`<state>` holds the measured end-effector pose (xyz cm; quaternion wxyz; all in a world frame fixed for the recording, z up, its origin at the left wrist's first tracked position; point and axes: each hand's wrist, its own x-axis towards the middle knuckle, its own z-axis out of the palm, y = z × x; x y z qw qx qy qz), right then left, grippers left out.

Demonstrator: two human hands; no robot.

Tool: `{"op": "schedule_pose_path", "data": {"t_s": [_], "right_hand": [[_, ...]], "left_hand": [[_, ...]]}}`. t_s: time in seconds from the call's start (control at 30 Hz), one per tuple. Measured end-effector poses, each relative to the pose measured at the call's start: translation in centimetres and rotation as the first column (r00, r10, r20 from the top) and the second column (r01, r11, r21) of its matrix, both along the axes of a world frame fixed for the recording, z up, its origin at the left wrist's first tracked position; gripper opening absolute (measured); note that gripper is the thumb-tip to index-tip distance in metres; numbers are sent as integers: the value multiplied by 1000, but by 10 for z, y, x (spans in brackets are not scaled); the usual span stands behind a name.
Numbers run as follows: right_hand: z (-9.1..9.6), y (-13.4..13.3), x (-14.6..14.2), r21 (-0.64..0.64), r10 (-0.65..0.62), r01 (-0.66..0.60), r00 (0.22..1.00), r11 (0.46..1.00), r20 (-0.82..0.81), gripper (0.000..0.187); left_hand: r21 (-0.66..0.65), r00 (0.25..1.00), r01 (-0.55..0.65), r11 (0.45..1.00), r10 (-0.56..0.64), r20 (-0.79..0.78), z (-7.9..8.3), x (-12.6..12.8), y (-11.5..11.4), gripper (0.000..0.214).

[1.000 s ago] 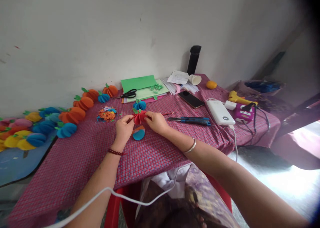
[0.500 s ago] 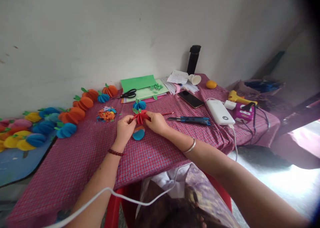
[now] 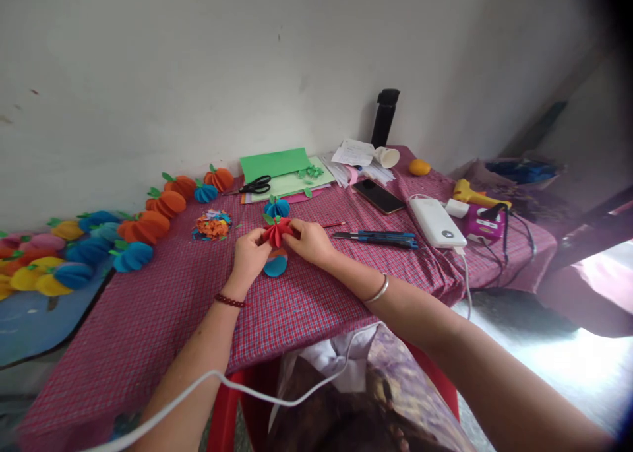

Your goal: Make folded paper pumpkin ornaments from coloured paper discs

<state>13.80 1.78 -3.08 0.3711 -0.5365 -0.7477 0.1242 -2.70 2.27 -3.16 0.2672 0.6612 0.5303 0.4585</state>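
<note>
A red folded-paper pumpkin (image 3: 277,232) with fanned segments is held between my two hands above the checked tablecloth. My left hand (image 3: 252,253) pinches its left side with thumb and fingers. On the opposite side, my right hand (image 3: 310,242) grips the paper segments, fingers curled. A green paper leaf (image 3: 271,219) shows at the top of the red paper. Just behind stands a blue paper pumpkin (image 3: 277,207) with green leaves. Partly under my hands lies a blue paper circle (image 3: 275,266) with some orange at its upper edge.
Finished paper pumpkins (image 3: 143,227) line the left side. Paper scraps (image 3: 213,225) lie left of my hands, with black scissors (image 3: 256,185) and green sheets (image 3: 274,165) behind. Rightward are utility knives (image 3: 378,238), a phone (image 3: 378,196), a power bank (image 3: 437,221) and a yellow glue gun (image 3: 477,194).
The red paper pumpkin is turned slightly in my fingers, its segments now more fanned out toward me. Both hands stay in nearly the same place; the view has shifted a little.
</note>
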Motion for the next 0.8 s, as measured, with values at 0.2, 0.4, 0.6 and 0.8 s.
{"op": "schedule_pose_path", "data": {"t_s": [0.2, 0.4, 0.6, 0.8], "right_hand": [[-2, 3, 2, -13, 48, -48, 999, 999, -19, 12], [-5, 4, 1, -8, 54, -55, 996, 998, -68, 14], [-4, 5, 1, -14, 15, -16, 996, 1000, -90, 19], [-5, 5, 1, -5, 15, -16, 994, 1000, -108, 19]], "left_hand": [[28, 1000, -7, 1000, 8, -24, -1, 1, 0, 14], [28, 999, -32, 999, 31, 15, -1, -1, 0, 17], [16, 999, -30, 999, 29, 43, -2, -2, 1, 16], [21, 999, -30, 999, 29, 45, -3, -3, 2, 16]]}}
